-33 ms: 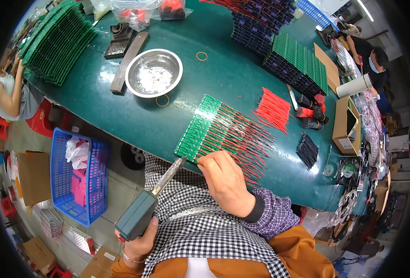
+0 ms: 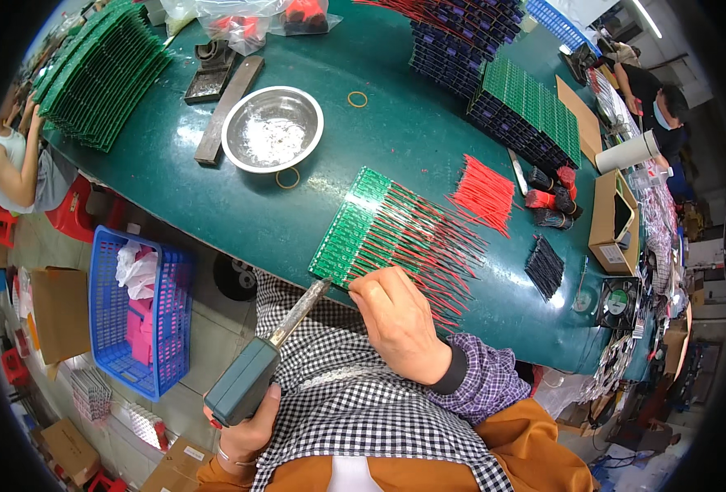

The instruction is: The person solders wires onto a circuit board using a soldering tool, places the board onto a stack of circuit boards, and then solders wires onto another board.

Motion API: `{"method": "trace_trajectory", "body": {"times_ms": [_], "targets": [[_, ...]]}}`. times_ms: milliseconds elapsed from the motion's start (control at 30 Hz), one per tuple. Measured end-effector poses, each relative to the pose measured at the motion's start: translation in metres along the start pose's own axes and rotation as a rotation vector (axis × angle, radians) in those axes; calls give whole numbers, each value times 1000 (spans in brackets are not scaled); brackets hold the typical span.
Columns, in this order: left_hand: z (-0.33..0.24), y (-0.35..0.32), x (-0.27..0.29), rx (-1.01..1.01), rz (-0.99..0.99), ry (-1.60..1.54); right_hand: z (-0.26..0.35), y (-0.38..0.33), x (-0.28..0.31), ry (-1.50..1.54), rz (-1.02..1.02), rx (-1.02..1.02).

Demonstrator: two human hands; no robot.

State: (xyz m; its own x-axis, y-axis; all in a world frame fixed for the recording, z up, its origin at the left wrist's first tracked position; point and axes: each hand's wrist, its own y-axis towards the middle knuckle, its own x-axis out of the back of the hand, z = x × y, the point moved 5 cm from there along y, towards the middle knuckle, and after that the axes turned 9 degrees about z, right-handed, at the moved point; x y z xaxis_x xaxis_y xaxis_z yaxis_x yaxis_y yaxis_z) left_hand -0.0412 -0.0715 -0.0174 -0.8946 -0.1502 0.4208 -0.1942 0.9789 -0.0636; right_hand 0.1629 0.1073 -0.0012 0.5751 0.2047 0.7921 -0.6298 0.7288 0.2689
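A green circuit board panel (image 2: 348, 221) lies near the front edge of the table, with rows of red and black wires (image 2: 428, 238) fanning off its right side. My left hand (image 2: 252, 426) is wrapped around the dark green body of a soldering gun (image 2: 248, 381). The gun's metal tip reaches the panel's near corner. Close beside that tip, my right hand (image 2: 396, 320) is closed in a pinch at the same corner, over the nearest wires. What its fingertips hold is too small to make out.
Loose red wires (image 2: 483, 195) and black wires (image 2: 545, 268) lie to the right. A metal bowl (image 2: 314, 139) and a flat bar (image 2: 227, 115) sit behind left. Stacked boards (image 2: 535, 107) stand at the back right. On the floor is a blue basket (image 2: 166, 328). Other people work at both sides.
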Motion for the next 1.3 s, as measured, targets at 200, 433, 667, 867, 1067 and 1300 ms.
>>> {"method": "trace_trajectory", "body": {"times_ms": [200, 433, 667, 867, 1067, 1300], "targets": [[-11, 13, -1, -70, -96, 86, 2, 4, 1, -31, -6, -48], [-10, 12, -2, 8, -57, 81, 1, 6, -1, -66, 22, -64], [-13, 16, -3, -17, -12, 110, 0, 6, -3, -102, 60, -57], [-13, 16, -2, 5, -4, 98, -1, 5, -4, -117, 69, -60], [-1, -2, 2, -186, -3, 355, 0, 5, -3, -136, 79, -64], [17, -16, -2, -10, -66, 216, -1, 6, -6, -129, 91, -67]]}}
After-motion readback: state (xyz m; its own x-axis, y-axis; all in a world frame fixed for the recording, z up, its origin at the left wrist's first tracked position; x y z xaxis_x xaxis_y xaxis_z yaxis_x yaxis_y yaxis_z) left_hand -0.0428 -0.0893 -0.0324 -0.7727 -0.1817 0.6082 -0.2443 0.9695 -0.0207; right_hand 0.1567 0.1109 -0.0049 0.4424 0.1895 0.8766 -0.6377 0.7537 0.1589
